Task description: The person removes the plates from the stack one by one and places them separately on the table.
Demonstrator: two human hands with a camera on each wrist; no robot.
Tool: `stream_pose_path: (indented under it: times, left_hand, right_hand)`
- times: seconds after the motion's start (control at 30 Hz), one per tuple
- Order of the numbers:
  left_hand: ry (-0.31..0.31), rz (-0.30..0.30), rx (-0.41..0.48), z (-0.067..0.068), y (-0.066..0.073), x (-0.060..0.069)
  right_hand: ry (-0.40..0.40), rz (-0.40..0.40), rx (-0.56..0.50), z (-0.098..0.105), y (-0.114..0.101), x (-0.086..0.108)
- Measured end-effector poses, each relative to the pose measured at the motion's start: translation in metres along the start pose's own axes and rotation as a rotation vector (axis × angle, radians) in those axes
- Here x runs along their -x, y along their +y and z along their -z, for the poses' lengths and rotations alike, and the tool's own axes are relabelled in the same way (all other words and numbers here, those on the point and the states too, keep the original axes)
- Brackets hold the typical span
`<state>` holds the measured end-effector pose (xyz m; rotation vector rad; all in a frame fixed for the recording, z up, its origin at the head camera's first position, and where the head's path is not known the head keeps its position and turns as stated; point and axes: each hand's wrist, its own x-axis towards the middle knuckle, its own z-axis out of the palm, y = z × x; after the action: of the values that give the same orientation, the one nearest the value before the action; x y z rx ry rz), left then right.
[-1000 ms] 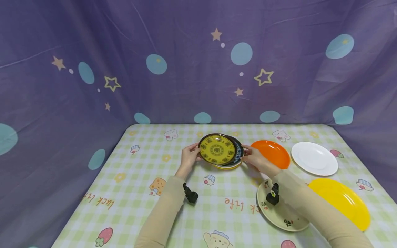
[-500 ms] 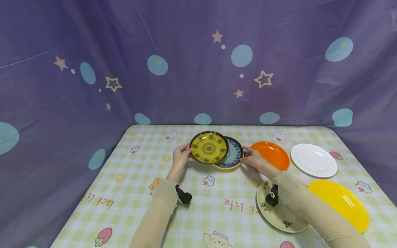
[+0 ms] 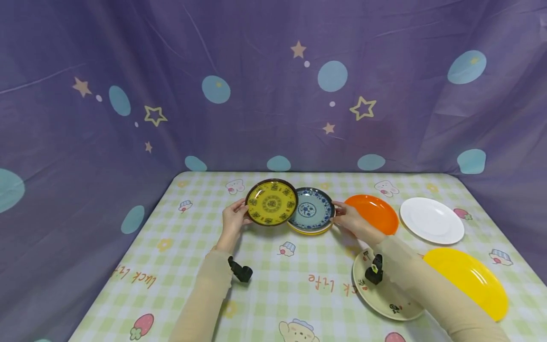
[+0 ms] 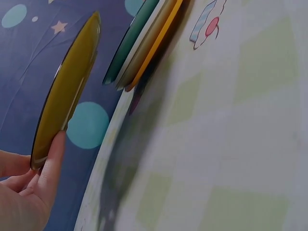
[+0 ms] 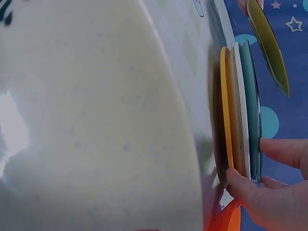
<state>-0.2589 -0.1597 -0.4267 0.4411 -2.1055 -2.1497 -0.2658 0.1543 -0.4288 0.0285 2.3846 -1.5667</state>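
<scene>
In the head view, a cream plate (image 3: 386,304), a yellow plate (image 3: 474,285), a white plate (image 3: 431,221) and an orange plate (image 3: 372,216) lie right of centre on the checked cloth (image 3: 171,304); the right sleeve (image 3: 420,280) passes over the cream plate, partly hiding it. The left hand (image 3: 234,221) pinches the olive plate (image 3: 271,204) by its left rim, face up, its right edge overlapping the blue plate (image 3: 314,213) in sight. The right hand (image 3: 352,218) clasps the stack's right side.

In the left wrist view, the olive plate is apart from the stack; being round, it has no long axis.

In the right wrist view, thumb and finger span the stack, blue uppermost; the olive plate slants relative to it.
</scene>
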Motion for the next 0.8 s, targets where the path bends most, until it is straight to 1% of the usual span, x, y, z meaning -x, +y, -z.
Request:
stream_pose_path:
  times: [0.33, 0.47, 0.53, 0.67, 0.8]
  left_hand:
    - [0.004, 0.031, -0.028, 0.021, 0.0, -0.003]
    - [0.006, 0.035, -0.059, 0.03, 0.0, -0.005]
    - [0.016, 0.037, -0.071, 0.034, -0.002, -0.007]
    - [0.031, 0.041, -0.097, 0.042, -0.004, -0.009]
    - [0.039, 0.051, -0.132, 0.047, -0.005, -0.012]
  right_hand:
    - [-0.012, -0.008, -0.03, -0.001, 0.0, 0.002]
    - [0.0, -0.029, -0.013, -0.002, 0.0, 0.0]
    - [0.002, -0.033, -0.008, -0.002, 0.0, -0.001]
    - [0.001, -0.027, -0.012, -0.001, 0.0, -0.001]
    - [-0.002, -0.022, -0.011, 0.0, 0.0, -0.001]
